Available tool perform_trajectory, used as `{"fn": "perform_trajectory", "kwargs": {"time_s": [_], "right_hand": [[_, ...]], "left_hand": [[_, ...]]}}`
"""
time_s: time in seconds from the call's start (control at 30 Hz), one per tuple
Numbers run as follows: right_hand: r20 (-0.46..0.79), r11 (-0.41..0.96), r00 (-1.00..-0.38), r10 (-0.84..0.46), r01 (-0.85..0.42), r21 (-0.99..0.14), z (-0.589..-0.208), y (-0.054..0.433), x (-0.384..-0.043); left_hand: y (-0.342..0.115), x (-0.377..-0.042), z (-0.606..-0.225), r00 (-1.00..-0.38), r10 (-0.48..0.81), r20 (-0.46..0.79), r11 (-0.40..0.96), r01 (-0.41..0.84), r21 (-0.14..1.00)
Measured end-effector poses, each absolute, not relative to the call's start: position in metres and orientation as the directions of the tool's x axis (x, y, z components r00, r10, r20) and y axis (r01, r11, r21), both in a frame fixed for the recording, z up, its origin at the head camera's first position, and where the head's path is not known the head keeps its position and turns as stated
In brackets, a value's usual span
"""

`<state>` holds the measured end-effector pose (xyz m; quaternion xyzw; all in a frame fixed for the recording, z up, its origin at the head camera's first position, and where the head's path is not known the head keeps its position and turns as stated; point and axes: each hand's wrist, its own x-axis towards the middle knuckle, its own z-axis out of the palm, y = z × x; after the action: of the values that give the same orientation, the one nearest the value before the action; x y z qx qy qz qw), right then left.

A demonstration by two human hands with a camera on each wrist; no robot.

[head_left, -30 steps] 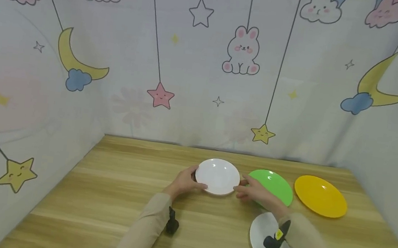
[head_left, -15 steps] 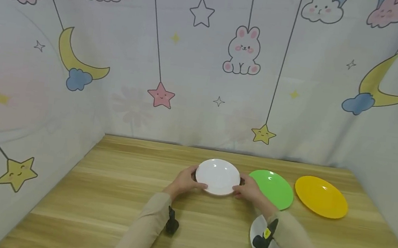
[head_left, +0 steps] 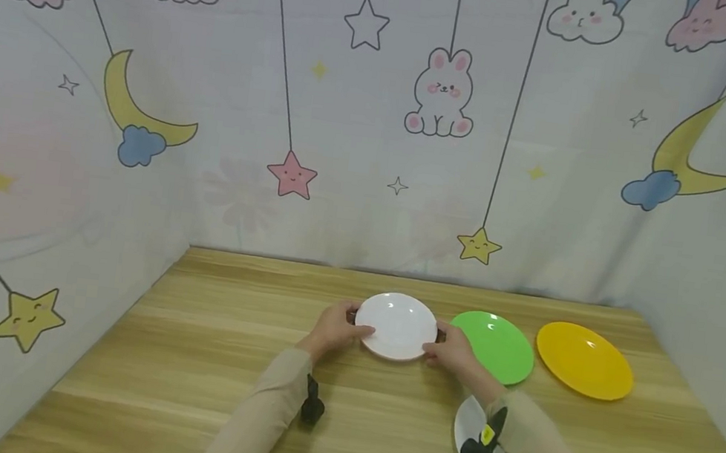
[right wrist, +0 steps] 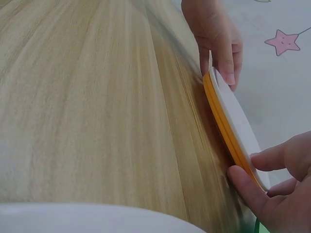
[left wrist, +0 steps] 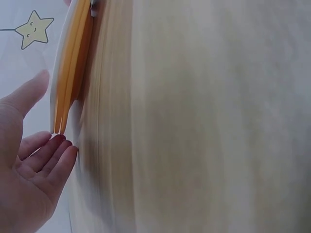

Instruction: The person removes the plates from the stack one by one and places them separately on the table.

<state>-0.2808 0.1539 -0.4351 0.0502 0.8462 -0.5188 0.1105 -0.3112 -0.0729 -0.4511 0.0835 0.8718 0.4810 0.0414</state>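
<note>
A round white plate [head_left: 396, 326] tops a stack near the middle back of the wooden table. Orange plates [right wrist: 224, 127] show as thin edges beneath it in both wrist views. At the left rim, my left hand [head_left: 332, 332] holds the stack, its thumb over the top and its other fingers at the edge. My right hand [head_left: 455, 352] pinches the opposite rim between thumb and fingers, one digit on the white face and one against the orange edges. A dark shadow lies between the stack's underside and the wood in the right wrist view.
Right of the stack lies a green plate [head_left: 498, 350], then a yellow-orange plate [head_left: 583, 360]. Another white plate [head_left: 479, 449] sits nearer the front, partly covered by the right forearm. A printed cloth wall [head_left: 335, 238] rises behind the wooden table [head_left: 216, 396].
My right hand has closed in on the right rim and now pinches it, where it was looser before. The left thumb has shifted slightly upward along the plate. The other plates stay put.
</note>
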Motion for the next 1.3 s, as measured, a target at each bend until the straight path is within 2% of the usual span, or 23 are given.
{"fn": "perform_trajectory", "kwargs": {"time_s": [0.27, 0.57, 0.9, 1.07, 1.3], "right_hand": [[-0.216, 0.441, -0.976, -0.034, 0.179, -0.88, -0.437, 0.154, -0.28], [-0.201, 0.46, -0.979, -0.025, 0.167, -0.872, -0.436, 0.154, -0.281], [-0.193, 0.501, -0.981, -0.025, 0.155, -0.852, -0.437, 0.156, -0.283], [-0.188, 0.522, -0.982, -0.024, 0.148, -0.84, -0.437, 0.156, -0.283], [-0.194, 0.484, -0.981, -0.016, 0.162, -0.86, -0.439, 0.157, -0.284]], "left_hand": [[-0.073, -0.311, -0.449, -0.986, 0.167, 0.024, 0.586, 0.119, 0.802], [-0.074, -0.311, -0.446, -0.987, 0.16, -0.011, 0.536, 0.077, 0.841], [-0.082, -0.314, -0.44, -0.985, 0.141, -0.102, 0.418, -0.034, 0.908], [-0.083, -0.313, -0.436, -0.984, 0.152, -0.089, 0.443, -0.013, 0.897], [-0.087, -0.313, -0.435, -0.981, 0.179, -0.073, 0.39, 0.003, 0.921]]}}
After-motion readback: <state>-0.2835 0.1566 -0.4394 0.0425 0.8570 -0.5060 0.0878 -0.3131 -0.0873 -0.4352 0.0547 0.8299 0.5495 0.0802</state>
